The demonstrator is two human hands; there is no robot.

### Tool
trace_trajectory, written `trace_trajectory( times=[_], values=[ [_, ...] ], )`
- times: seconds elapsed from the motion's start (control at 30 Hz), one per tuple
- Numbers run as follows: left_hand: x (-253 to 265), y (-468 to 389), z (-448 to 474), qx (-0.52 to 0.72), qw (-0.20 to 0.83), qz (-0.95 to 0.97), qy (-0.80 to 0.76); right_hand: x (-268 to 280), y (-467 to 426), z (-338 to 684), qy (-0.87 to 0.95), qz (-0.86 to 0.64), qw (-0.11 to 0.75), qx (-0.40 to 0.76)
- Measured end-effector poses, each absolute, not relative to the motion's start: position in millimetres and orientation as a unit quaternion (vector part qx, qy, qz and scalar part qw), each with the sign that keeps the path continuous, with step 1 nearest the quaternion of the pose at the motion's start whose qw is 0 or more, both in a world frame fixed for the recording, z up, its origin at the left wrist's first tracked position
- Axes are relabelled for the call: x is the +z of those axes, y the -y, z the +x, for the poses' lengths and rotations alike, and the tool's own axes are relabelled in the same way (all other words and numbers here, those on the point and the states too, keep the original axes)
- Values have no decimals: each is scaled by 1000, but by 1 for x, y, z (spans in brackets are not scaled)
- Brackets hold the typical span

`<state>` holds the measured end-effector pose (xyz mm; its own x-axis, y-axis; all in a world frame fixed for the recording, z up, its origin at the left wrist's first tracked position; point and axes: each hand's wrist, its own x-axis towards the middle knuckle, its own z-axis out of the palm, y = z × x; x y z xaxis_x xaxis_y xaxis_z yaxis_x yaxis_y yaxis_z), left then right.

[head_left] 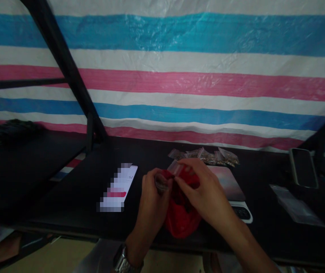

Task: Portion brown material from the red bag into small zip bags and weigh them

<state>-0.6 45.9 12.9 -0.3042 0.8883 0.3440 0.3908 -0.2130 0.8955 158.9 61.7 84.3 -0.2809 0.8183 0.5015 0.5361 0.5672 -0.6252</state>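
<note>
Red thin plastic bag (182, 220) hangs at the near edge of the black table (74, 197), bunched between both hands, its belly drooping just past the table lip. My left hand (152, 197) is curled around the bag's gathered mouth, fingers clenched on the plastic with something small and greyish tucked at the fingertips; I cannot tell what it is. My right hand (205, 193) sits over the top of the bag, thumb and forefinger pinched on a small clear zip pouch (175, 167) that stands just above the red plastic.

From where I watch, the step in hand looks like working the little pouch at the bag's mouth. To do it well I would keep the left grip firm so the opening does not collapse, and hold the pouch by its top edge only, so its contents stay low.

Behind the hands lies a heap of small clear packets filled with brownish bits (205, 156), close to the striped tarpaulin wall (179, 76). A lit white phone screen (118, 187) lies to the left, a dark phone (303, 167) and a flat clear plastic sleeve (296, 206) well off to the right. A pinkish flat pad (230, 184) lies just beyond my right hand.
</note>
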Motion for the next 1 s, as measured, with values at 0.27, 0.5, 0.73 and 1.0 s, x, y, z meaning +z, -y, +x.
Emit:
trace_trajectory(
  times=[0.27, 0.5, 0.73, 1.0],
  values=[
    [79, -9, 15, 656, 228, 425, -580, 71, -70, 167, 817, -521, 187, 161],
    [71, 11, 65, 533, 408, 429, -605, 47, -102, 154, 831, -514, 192, 93],
    [39, 0, 64, 453, 427, 462, -632, 37, -119, 158, 846, -480, 218, 79],
    [37, -11, 44, 510, 346, 445, -650, 42, -113, 173, 821, -432, 281, 247]
  ],
)
